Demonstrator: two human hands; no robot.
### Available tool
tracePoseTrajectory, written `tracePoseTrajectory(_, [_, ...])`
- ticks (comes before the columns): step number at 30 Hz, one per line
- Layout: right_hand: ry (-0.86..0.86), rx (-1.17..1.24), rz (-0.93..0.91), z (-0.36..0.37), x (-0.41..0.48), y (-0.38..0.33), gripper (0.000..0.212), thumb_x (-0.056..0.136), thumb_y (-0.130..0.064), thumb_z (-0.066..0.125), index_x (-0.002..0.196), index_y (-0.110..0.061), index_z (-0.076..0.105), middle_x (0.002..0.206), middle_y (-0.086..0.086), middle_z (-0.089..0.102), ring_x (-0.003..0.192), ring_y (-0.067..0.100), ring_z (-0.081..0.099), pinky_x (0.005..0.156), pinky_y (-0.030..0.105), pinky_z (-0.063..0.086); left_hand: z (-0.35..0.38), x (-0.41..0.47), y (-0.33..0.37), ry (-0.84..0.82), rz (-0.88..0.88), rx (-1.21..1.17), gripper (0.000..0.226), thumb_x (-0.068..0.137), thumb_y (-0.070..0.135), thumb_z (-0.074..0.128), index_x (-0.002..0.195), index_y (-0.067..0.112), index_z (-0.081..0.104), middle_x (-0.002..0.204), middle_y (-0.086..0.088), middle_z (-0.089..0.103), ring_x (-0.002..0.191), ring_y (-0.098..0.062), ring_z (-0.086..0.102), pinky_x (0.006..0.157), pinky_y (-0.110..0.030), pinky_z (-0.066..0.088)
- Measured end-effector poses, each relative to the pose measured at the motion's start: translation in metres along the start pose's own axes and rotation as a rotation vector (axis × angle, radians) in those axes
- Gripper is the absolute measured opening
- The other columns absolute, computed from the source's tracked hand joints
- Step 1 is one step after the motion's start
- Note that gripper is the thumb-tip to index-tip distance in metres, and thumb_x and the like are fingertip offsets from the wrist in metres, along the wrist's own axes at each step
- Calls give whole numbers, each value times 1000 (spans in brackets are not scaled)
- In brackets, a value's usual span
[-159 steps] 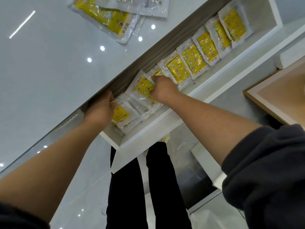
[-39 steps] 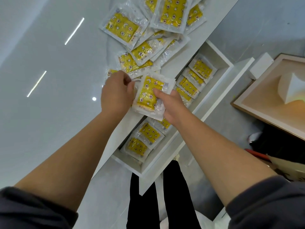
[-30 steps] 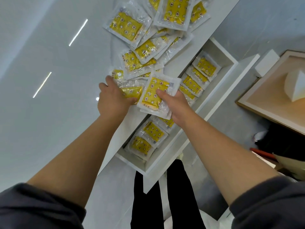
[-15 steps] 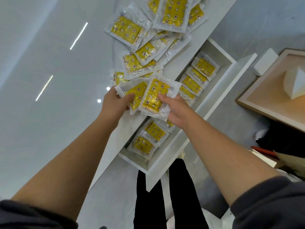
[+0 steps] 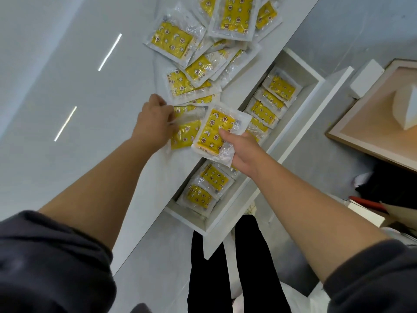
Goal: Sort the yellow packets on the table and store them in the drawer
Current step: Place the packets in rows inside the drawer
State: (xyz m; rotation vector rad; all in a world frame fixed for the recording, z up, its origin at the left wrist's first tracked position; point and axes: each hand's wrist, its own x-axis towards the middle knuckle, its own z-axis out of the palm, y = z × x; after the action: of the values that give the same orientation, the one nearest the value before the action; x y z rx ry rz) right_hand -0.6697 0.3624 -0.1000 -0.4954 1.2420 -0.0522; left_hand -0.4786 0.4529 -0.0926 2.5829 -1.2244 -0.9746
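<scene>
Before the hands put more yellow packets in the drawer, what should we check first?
1. Grip of the right hand on the held packet: ok.
2. Pinch of the left hand on the second packet: ok.
3. The drawer stands open: ok.
4. Room in the drawer's row: cannot tell, the held packet hides the middle.
5. The pile on the table cleared: not ok, many packets lie there.

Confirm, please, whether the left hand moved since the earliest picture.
Yes, the left hand went from the white drawer to yellow plastic packets on the table.
</scene>
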Motion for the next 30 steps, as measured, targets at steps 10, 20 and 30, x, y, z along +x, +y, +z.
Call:
tracePoseTrajectory(10, [104, -39, 87, -12, -11, 17, 70, 71, -38, 80, 129, -11, 53, 129, 12, 60, 116, 29, 59, 97, 54, 48, 38, -69, 12, -239, -353, -762, 40, 83, 13, 71, 113, 21, 45, 105, -6, 64, 94, -21, 64, 80, -35, 54])
tracePoseTrajectory(20, [-31, -146, 85, -63, -23, -33, 19, 95, -12, 55, 112, -10, 62, 117, 13, 67, 108, 29, 65, 92, 49, 52, 57, -71, 77, -339, -289, -851, 17, 87, 19, 68, 102, 15, 63, 99, -3, 70, 88, -19, 68, 79, -34, 55])
tracePoseTrajectory(30, [53, -754, 68, -136, 69, -176, 28, 86, -17, 70, 112, -13, 62, 108, 6, 72, 95, 23, 71, 87, 45, 56, 148, -20, 142, -141, -775, -1179, 26, 92, 12, 61, 118, 9, 59, 110, -6, 66, 93, -21, 65, 90, -38, 51])
